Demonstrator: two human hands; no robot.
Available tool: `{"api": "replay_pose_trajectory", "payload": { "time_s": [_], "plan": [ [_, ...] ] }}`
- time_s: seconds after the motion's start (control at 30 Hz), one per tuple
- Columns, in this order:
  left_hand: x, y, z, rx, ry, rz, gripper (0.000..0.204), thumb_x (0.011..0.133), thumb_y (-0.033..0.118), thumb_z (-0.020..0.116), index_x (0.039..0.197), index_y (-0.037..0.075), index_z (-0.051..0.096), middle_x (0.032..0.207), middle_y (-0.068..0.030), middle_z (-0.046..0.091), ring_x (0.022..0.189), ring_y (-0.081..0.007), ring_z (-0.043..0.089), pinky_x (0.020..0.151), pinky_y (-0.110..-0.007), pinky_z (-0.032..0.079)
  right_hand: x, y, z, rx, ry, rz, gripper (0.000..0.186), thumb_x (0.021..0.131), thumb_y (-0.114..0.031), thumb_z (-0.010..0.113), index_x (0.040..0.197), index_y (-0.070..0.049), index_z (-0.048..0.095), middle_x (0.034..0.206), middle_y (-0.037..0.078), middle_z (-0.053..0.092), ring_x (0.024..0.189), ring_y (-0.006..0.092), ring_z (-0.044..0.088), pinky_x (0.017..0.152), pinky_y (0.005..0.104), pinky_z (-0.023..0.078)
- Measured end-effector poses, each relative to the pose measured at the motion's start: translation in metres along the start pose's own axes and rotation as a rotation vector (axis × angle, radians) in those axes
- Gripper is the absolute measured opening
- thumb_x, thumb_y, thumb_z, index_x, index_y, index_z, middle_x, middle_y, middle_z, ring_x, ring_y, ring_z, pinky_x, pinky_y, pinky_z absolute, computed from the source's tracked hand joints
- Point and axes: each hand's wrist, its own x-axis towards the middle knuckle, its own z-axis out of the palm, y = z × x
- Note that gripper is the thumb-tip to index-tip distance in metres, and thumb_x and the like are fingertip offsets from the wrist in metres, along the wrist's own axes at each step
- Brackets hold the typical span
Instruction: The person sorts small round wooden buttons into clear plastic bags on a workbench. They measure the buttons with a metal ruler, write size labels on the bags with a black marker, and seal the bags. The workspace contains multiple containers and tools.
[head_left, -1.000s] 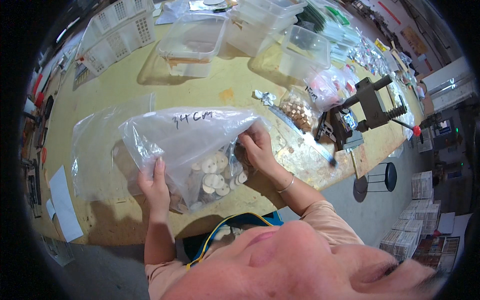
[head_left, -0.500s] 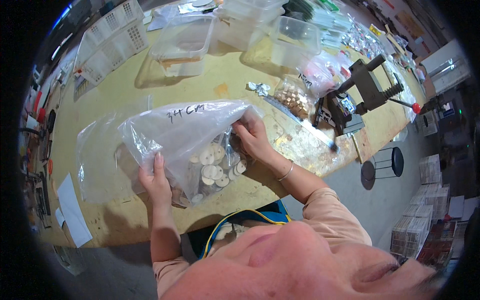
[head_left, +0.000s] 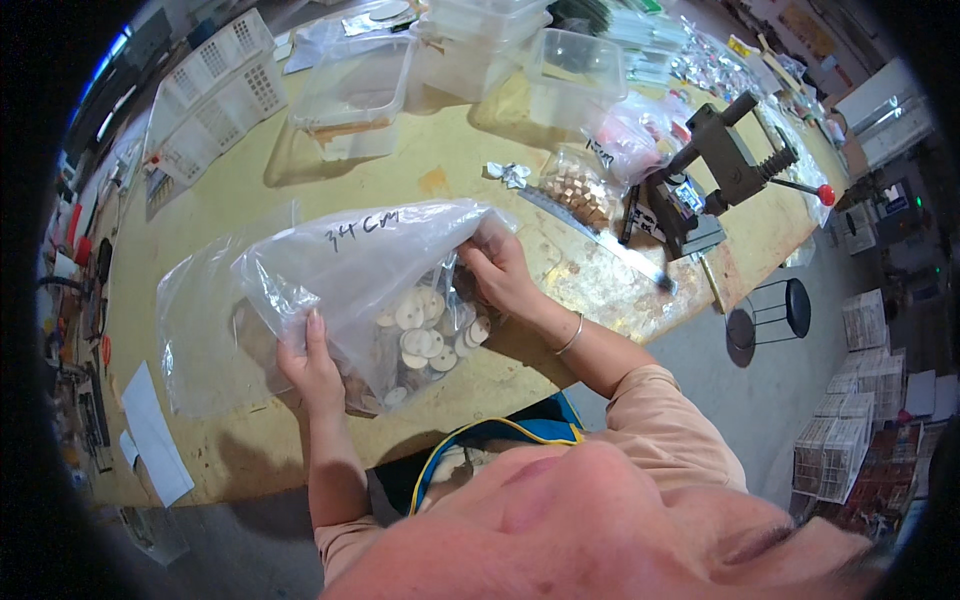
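Between my hands is a clear plastic bag (head_left: 330, 270) with handwriting near its top fold. Inside it lie several pale round discs (head_left: 428, 342) with small holes, like wooden buttons. My left hand (head_left: 312, 370) pinches the bag's near left side, thumb on top. On the far right side my right hand (head_left: 497, 268) grips the bag's folded edge, its fingers partly hidden behind the plastic. Another clear plastic sheet or bag (head_left: 200, 340) lies flat on the table to the left, partly under the held one.
A hand press (head_left: 735, 170) with a red-knobbed lever stands at the right, beside a bag of small wooden cubes (head_left: 580, 190) and a metal ruler (head_left: 600, 240). Clear bins (head_left: 355, 90) and a white basket (head_left: 215, 95) line the back. White paper (head_left: 155, 440) lies left; a stool (head_left: 795, 308) stands beyond the table.
The view has shifted slightly, so the table things sit a little differently in the picture. Both hands keep their hold on the bag, with hardly any movement.
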Motion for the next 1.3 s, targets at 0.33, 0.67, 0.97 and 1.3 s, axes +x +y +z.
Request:
{"api": "replay_pose_trajectory", "payload": {
  "time_s": [0.33, 0.67, 0.97, 1.3],
  "plan": [
    [-0.001, 0.002, 0.001, -0.010, -0.009, -0.006, 0.018, 0.100, 0.009, 0.063, 0.115, -0.001, 0.067, 0.107, -0.0007, 0.066, 0.095, -0.0076, 0.059, 0.085, -0.023, 0.048, -0.003, 0.001, -0.009, -0.033, -0.088, 0.047, 0.036, 0.096, 0.006, 0.047, 0.131, 0.005, 0.053, 0.125, 0.007, 0.061, 0.119, 0.0168, 0.058, 0.103, 0.0330, 0.046],
    [-0.002, 0.004, -0.001, 0.083, -0.020, 0.032, 0.017, 0.100, 0.010, 0.064, 0.113, 0.000, 0.069, 0.106, 0.0002, 0.067, 0.095, -0.0077, 0.058, 0.085, -0.025, 0.047, -0.007, -0.002, -0.011, -0.116, -0.027, 0.113, 0.031, 0.093, 0.006, 0.049, 0.122, 0.006, 0.058, 0.111, 0.007, 0.065, 0.106, 0.0141, 0.060, 0.093, 0.0296, 0.048],
    [-0.002, 0.004, -0.002, 0.043, -0.034, 0.018, 0.020, 0.099, 0.011, 0.064, 0.116, 0.000, 0.068, 0.109, -0.0008, 0.067, 0.100, -0.0098, 0.059, 0.092, -0.027, 0.046, -0.006, -0.004, -0.008, -0.059, -0.060, 0.078, 0.033, 0.095, 0.006, 0.048, 0.127, 0.005, 0.056, 0.122, 0.007, 0.064, 0.116, 0.0168, 0.059, 0.102, 0.0320, 0.046],
    [-0.002, 0.011, 0.000, 0.047, -0.028, 0.067, 0.015, 0.099, 0.011, 0.065, 0.109, 0.001, 0.069, 0.095, 0.0024, 0.066, 0.084, -0.0060, 0.057, 0.076, -0.023, 0.046, -0.007, -0.008, -0.006, -0.051, -0.061, 0.057, 0.035, 0.096, 0.006, 0.049, 0.130, 0.005, 0.054, 0.123, 0.006, 0.063, 0.115, 0.0155, 0.058, 0.101, 0.0308, 0.045]
  ]
}}
